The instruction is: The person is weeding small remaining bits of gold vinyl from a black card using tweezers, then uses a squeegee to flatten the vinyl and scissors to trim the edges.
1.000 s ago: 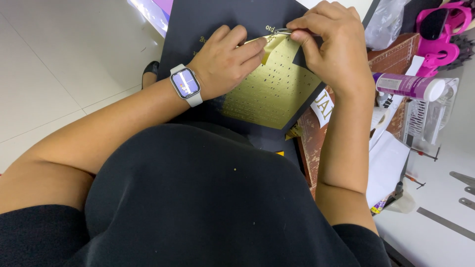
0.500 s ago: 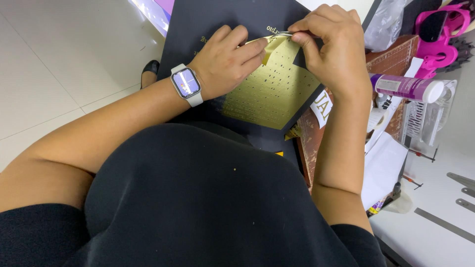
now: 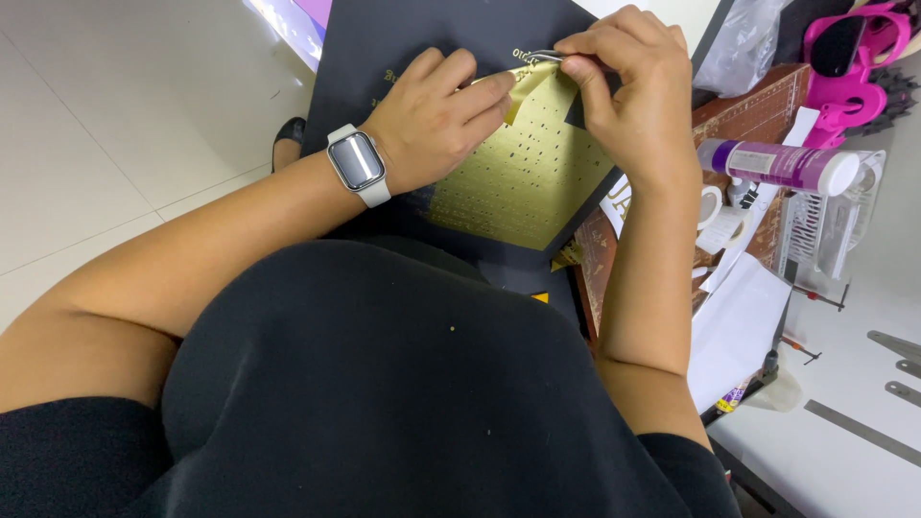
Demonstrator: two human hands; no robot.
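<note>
A large black card (image 3: pixel 403 38) rests on my lap, with a gold foil sheet (image 3: pixel 523 182) full of small cut-outs lying on it. My left hand (image 3: pixel 436 120), with a white smartwatch (image 3: pixel 357 163) on its wrist, presses fingertips on the lifted top corner of the gold sheet. My right hand (image 3: pixel 628 91) pinches thin metal tweezers (image 3: pixel 542 56) at that same corner, next to small gold lettering on the card.
At the right stands a brown cutting mat (image 3: pixel 758 105) on a cluttered desk: a purple-and-white tube (image 3: pixel 777 165), tape rolls (image 3: pixel 720 216), white papers (image 3: pixel 739 321), a pink tool (image 3: pixel 854 67), a clear plastic bag (image 3: pixel 743 48). Pale tiled floor (image 3: pixel 115 144) lies at the left.
Both hands stay at the top corner of the gold sheet. The corner looks peeled slightly further down.
</note>
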